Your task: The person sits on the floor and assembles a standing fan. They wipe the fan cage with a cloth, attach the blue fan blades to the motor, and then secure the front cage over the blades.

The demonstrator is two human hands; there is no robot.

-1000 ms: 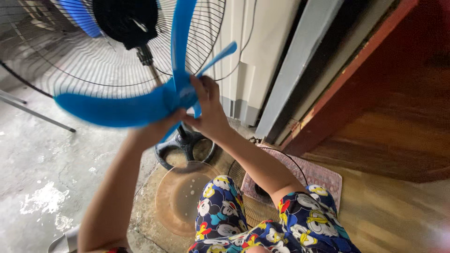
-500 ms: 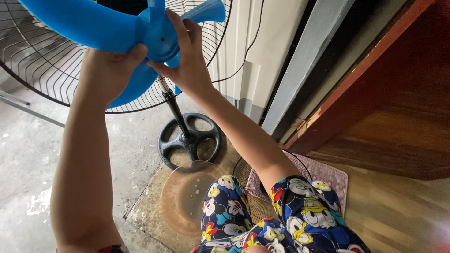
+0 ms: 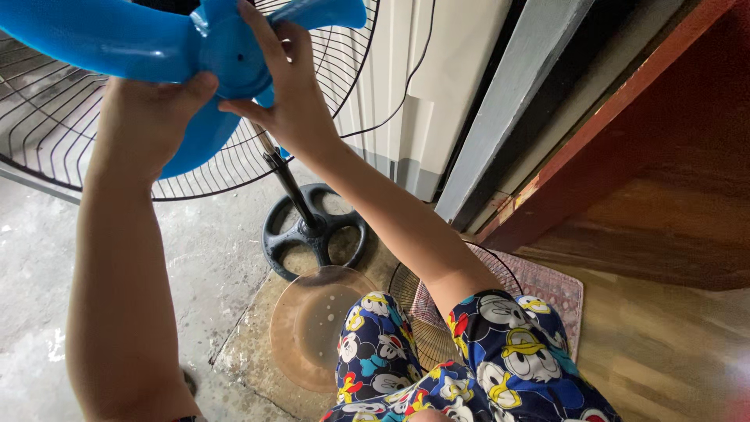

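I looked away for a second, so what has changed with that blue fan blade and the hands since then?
Both hands, left hand and right hand, have carried the blue fan blade up and leftward, in front of the wire fan guard. The left thumb now rests at the hub, and the view has shifted along. The grip on the blade was never let go; the black fan base and round basin lie unmoved.

Soft, even daylight, fairly bright; no harsh shadows or glare. Wide-angle bend at edges. Bottom-right corner blurred w/ pinkish smear; rest sharp.
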